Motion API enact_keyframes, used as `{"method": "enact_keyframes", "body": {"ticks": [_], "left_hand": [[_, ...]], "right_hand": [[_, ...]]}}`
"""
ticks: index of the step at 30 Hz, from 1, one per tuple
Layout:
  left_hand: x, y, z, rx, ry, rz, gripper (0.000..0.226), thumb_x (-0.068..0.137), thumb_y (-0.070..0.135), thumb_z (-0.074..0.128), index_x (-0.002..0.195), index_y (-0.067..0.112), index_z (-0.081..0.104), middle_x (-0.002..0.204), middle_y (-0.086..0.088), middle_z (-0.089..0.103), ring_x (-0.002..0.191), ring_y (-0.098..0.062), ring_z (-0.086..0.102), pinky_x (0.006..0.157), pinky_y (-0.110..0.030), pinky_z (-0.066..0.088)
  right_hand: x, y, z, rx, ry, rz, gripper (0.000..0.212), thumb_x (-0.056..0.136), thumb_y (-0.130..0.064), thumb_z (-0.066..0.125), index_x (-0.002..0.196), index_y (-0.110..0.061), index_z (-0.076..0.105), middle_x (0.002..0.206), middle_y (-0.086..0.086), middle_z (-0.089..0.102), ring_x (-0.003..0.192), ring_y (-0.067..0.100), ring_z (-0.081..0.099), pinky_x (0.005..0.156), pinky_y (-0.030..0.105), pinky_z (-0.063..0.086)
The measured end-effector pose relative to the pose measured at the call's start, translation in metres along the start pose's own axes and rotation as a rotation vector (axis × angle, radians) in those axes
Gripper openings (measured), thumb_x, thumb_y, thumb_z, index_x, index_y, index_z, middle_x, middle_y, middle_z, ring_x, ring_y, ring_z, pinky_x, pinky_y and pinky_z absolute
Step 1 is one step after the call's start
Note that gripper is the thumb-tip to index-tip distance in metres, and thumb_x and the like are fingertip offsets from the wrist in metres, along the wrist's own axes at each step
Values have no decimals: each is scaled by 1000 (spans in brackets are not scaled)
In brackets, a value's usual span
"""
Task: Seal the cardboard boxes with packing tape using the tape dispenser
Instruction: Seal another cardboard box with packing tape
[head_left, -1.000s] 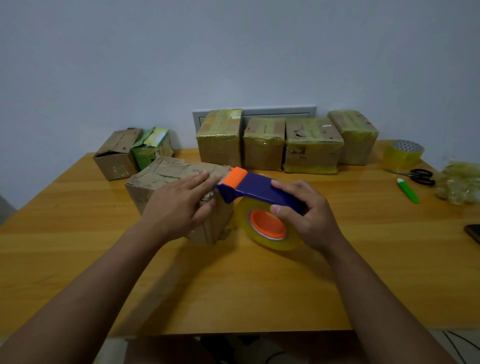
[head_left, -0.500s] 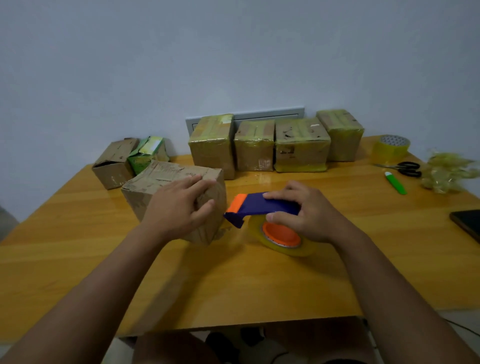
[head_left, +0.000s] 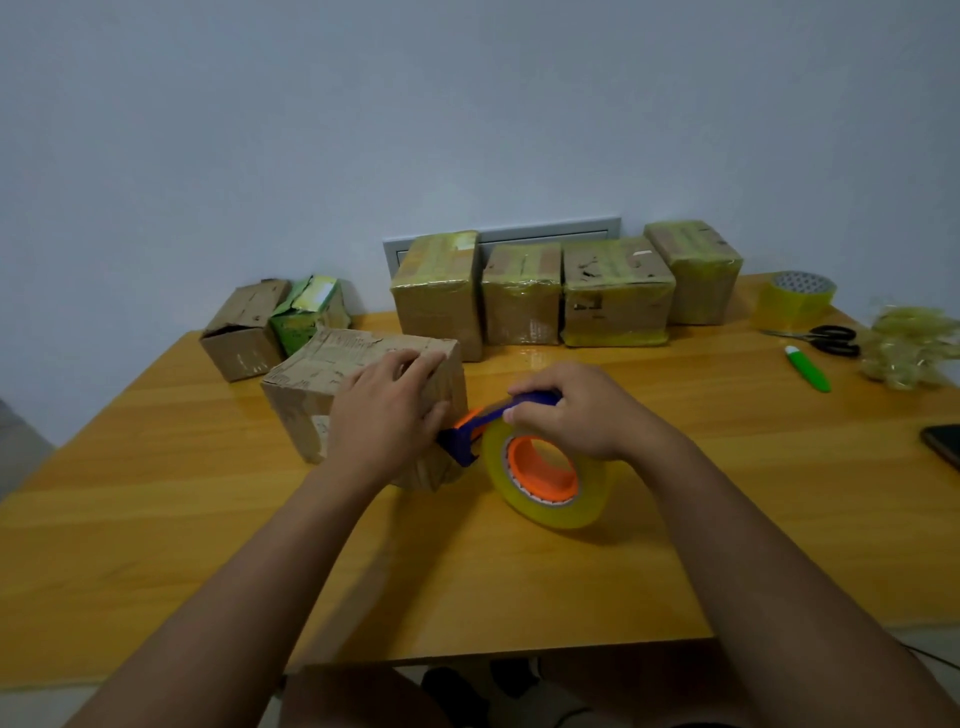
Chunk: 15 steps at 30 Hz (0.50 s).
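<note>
I am pressing my left hand (head_left: 387, 410) flat, fingers straight, on the box (head_left: 332, 379) near the table's (head_left: 156, 519) middle, while my right hand (head_left: 569, 410) is curling round the handle of the dispenser (head_left: 475, 431), whose nose is meeting the box's right side low down. The box looks light, worn and soft at the corners, so I judge it will slide or dent unless I am bracing it from the top. The dispenser seems stiff plastic, best held by the handle, above the roll (head_left: 550, 483). My left hand is hiding the seam and the blade, so I cannot tell whether tape is sticking yet. Four taped boxes (head_left: 613, 291) are standing at the back.
</note>
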<state>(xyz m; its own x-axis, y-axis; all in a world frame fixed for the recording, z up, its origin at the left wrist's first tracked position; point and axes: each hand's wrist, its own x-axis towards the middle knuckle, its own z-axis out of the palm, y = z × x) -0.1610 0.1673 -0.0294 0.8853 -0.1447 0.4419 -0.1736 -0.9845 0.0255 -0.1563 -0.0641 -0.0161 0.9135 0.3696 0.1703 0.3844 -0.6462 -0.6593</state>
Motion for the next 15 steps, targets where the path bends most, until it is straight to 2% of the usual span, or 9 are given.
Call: {"method": "enact_keyframes", "body": {"ticks": [4, 7, 11, 15], "left_hand": [[-2, -4, -7, -27, -41, 15, 60, 88, 48, 61, 143, 35, 42, 142, 0, 45, 129, -24, 41, 100, -46, 38], [-9, -15, -14, -49, -46, 17, 56, 89, 40, 64, 142, 36, 44, 143, 0, 42, 127, -26, 36, 99, -44, 36], [-20, -26, -18, -41, -50, 15, 55, 91, 30, 61, 142, 31, 42, 142, 2, 45, 125, -22, 42, 100, -40, 37], [-23, -22, -11, 51, 12, -35, 58, 87, 44, 65, 136, 20, 48, 136, -5, 52, 120, -26, 51, 95, -42, 44]], "right_hand": [[-9, 1, 3, 17, 60, -13, 38, 86, -41, 67, 121, -26, 68, 102, -16, 60, 90, 1, 53, 70, 13, 38], [-18, 12, 2, 98, 164, 30, 36, 85, -37, 71, 119, -27, 68, 92, -25, 51, 85, -3, 51, 67, 14, 36], [-28, 25, 3, 251, 294, 85, 36, 82, -32, 75, 117, -24, 71, 98, -13, 60, 92, 6, 58, 70, 17, 40], [-29, 22, 11, 225, 367, 78, 40, 81, -32, 76, 120, -25, 68, 96, -9, 58, 84, 5, 56, 64, 11, 39]]}}
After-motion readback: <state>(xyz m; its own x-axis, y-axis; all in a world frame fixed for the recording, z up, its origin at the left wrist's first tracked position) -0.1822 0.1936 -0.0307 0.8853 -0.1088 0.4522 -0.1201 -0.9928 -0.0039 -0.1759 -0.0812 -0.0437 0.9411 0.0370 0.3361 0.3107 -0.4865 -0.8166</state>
